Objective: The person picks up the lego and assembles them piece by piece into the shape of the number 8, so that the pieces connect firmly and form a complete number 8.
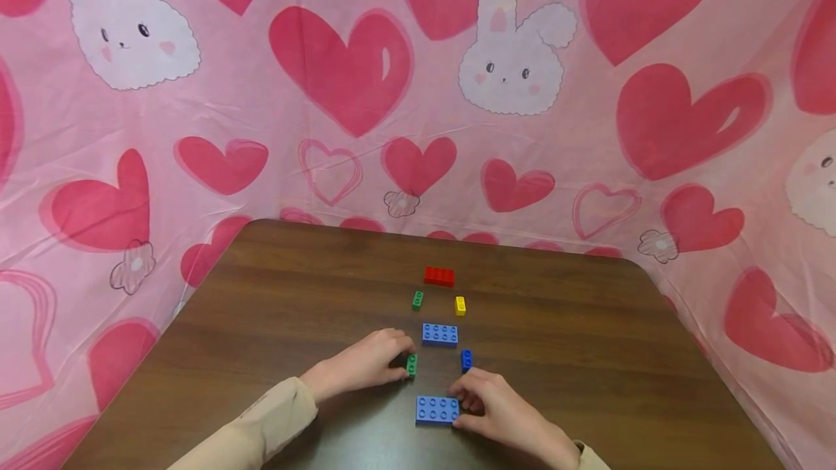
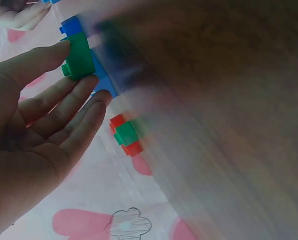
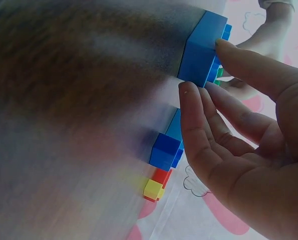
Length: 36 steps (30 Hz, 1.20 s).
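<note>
My left hand (image 1: 369, 363) pinches a small green brick (image 1: 411, 366) between thumb and fingers; the left wrist view shows the thumb on one end of this green brick (image 2: 80, 57) and fingertips at the other. Nearer the front, a large light-blue brick (image 1: 436, 410) lies studs up. My right hand (image 1: 499, 408) holds it by its right end, thumb at the near corner and fingers on the far side. The right wrist view shows thumb and fingertips against that blue brick (image 3: 201, 50). Just beyond the right hand stands a small dark-blue brick (image 1: 466, 359).
Farther back on the brown table (image 1: 313, 274) lie a second large light-blue brick (image 1: 440, 334), another small green brick (image 1: 417, 301), a small yellow brick (image 1: 460, 305) and a large red brick (image 1: 439, 276). Pink cloth (image 1: 444, 114) with hearts and rabbits hangs around the table.
</note>
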Tool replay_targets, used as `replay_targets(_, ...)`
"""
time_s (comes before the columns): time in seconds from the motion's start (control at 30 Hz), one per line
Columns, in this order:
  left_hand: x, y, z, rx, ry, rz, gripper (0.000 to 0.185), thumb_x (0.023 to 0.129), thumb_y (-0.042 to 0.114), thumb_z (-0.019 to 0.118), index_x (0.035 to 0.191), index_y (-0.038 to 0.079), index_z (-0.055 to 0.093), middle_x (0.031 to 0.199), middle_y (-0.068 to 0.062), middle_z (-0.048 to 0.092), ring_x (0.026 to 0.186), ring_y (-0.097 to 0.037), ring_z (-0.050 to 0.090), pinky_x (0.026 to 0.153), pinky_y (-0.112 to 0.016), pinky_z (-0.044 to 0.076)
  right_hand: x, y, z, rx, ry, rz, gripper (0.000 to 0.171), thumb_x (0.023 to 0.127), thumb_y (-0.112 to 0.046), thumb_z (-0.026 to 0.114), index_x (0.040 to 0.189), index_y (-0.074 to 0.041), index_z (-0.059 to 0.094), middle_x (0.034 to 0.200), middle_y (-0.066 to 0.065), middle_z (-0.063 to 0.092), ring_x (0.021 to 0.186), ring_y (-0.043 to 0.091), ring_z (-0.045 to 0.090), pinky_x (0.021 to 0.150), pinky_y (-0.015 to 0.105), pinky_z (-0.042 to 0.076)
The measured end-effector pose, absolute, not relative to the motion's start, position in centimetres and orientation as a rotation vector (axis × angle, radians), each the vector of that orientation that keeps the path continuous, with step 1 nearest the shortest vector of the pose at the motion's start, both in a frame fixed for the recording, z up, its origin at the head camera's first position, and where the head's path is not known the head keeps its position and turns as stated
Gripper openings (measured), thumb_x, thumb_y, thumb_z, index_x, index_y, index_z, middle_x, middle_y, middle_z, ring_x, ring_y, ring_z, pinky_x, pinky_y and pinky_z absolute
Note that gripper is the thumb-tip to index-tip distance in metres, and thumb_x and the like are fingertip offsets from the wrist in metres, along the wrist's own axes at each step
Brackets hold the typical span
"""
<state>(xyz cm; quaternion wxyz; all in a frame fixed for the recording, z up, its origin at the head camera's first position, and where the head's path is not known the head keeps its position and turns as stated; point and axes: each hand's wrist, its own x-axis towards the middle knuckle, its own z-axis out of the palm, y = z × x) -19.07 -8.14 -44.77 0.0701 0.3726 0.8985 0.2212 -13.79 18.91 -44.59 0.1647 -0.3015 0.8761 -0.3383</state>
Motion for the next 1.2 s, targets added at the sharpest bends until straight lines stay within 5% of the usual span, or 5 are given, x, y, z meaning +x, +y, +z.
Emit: replay_targets(1.2,-16.2,-7.6,-42.2,1.17,2.597,0.677,0.025,0.088,0.023,0.076,0.111,0.015,0.071,0.099,0.003,0.071,0.088,-0.005,0.062,0.078,-0.016,0.052,-13.8,18.9,-44.8,-0.888,2.514,-0.95,0.025,0.086,-0.027,0.077,0.106,-0.014,0.07,0.095,-0.005,0.065,0.079,-0.004,0.057,0.07,0.015,0.053)
